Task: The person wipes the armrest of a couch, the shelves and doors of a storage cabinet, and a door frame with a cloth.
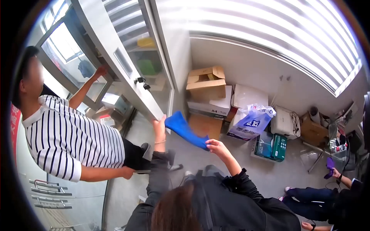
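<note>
A blue cloth is stretched between my two hands above the floor. My left hand grips its upper left end, right at the lower end of a white-framed glass door. My right hand pinches the cloth's lower right end between thumb and fingers. Keys hang from the lock on the door frame, above my left hand.
To my left stands a person in a striped shirt. Cardboard boxes, a purple plastic bag and a green box lie by the wall. At right another person's hand holds a purple cloth.
</note>
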The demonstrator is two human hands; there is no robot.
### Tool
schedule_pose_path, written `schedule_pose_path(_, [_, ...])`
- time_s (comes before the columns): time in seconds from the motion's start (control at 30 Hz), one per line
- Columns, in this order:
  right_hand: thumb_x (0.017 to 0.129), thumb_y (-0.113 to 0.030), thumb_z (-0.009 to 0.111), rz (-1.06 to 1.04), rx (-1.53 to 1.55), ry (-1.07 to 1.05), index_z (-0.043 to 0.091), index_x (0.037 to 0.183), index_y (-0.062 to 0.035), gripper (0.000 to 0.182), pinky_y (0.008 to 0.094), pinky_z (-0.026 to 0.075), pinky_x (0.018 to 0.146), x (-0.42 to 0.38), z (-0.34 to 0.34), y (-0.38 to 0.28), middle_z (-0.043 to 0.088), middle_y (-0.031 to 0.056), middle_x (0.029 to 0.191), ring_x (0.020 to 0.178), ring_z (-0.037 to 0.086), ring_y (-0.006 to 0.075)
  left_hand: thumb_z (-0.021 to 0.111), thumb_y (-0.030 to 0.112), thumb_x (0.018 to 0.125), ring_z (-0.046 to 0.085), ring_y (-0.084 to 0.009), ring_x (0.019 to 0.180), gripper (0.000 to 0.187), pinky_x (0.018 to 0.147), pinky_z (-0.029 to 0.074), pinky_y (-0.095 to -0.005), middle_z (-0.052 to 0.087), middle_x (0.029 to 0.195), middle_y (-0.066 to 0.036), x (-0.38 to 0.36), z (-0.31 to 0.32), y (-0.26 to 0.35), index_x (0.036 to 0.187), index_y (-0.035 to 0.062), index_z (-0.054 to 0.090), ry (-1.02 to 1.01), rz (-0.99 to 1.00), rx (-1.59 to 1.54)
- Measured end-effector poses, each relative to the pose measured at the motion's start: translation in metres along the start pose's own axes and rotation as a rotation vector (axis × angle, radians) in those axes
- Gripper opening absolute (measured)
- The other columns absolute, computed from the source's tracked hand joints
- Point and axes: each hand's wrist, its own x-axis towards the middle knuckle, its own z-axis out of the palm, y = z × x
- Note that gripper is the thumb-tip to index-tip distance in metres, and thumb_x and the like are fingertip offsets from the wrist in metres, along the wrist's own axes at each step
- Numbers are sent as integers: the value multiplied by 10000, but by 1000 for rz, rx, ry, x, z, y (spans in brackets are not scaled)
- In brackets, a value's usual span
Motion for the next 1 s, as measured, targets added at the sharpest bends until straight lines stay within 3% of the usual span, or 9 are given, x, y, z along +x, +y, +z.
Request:
schedule_pose_path(0.13, [837, -126, 640, -46, 10, 39, 611, 1052, -94, 219, 197, 397, 708, 22, 2, -28, 593, -25, 919, 809, 510, 68, 575, 242, 908, 622, -318, 929, 350, 842, 470, -398, 647, 964, -200, -14, 15, 11, 1087, -60, 567, 162, 54, 175])
schedule_pose_path(0.2, [853, -156, 646, -114, -26, 67, 583, 1094, -83, 260, 210, 407, 718, 36, -1, -34, 597, -18, 910, 841, 522, 63, 556, 278, 925, 632, -348, 921, 356, 786, 479, -411, 651, 992, -226, -36, 20, 48, 1095, -34, 578, 55, 64, 326])
schedule_pose_path(0.4, [885, -264, 654, -226, -206, 61, 471, 1230, -65, 437, 247, 442, 692, 78, 31, -81, 579, 39, 881, 817, 524, 82, 533, 309, 916, 622, -420, 729, 324, 606, 478, -483, 637, 759, -242, -72, 67, 89, 1003, 6, 611, -16, 123, 636])
schedule_pose_path(0.53, [828, -455, 667, -563, -621, 202, 383, 1344, -61, 709, 369, 496, 714, 106, 47, -104, 648, 225, 955, 866, 653, 313, 473, 340, 929, 615, -425, 714, 347, 613, 467, -502, 633, 754, -243, -79, 94, 107, 999, 22, 591, -126, 127, 693])
schedule_pose_path(0.63, [812, -545, 626, -495, -744, 171, 396, 1351, -78, 750, 420, 501, 748, 97, 55, -148, 644, 278, 949, 928, 636, 405, 445, 345, 932, 608, -427, 710, 348, 608, 451, -515, 634, 753, -227, -83, 114, 91, 1032, 36, 570, -216, 203, 714])
schedule_pose_path(0.73, [835, -546, 588, -447, -952, 176, 452, 1312, -89, 674, 429, 508, 726, 100, 58, -174, 657, 248, 860, 859, 641, 398, 462, 326, 911, 602, -416, 697, 336, 596, 432, -526, 637, 755, -193, -91, 130, 97, 1100, 59, 539, -204, 309, 702])
schedule_pose_path(0.83, [845, -450, 586, -621, -1126, 306, 535, 1219, -123, 499, 450, 502, 632, 113, 55, -174, 649, 193, 730, 713, 640, 379, 486, 312, 891, 603, -402, 686, 343, 594, 438, -512, 635, 753, -189, -89, 140, 102, 1133, 72, 526, -240, 294, 728])
schedule_pose_path(0.9, [844, -411, 589, -678, -1210, 350, 553, 1192, -132, 447, 447, 497, 602, 117, 52, -169, 642, 178, 693, 675, 638, 368, 575, 296, 831, 593, -390, 645, 223, 540, 428, -498, 625, 695, -174, -92, 144, 97, 873, 78, 602, -140, 361, 678])
schedule_pose_path(1.0, [842, -360, 580, -715, -1201, 358, 577, 1156, -143, 382, 445, 492, 563, 122, 39, -169, 624, 160, 640, 614, 626, 359, 598, 262, 817, 595, -386, 610, 258, 536, 446, -476, 624, 670, -169, -85, 147, 86, 1002, 83, 619, -192, 325, 741])
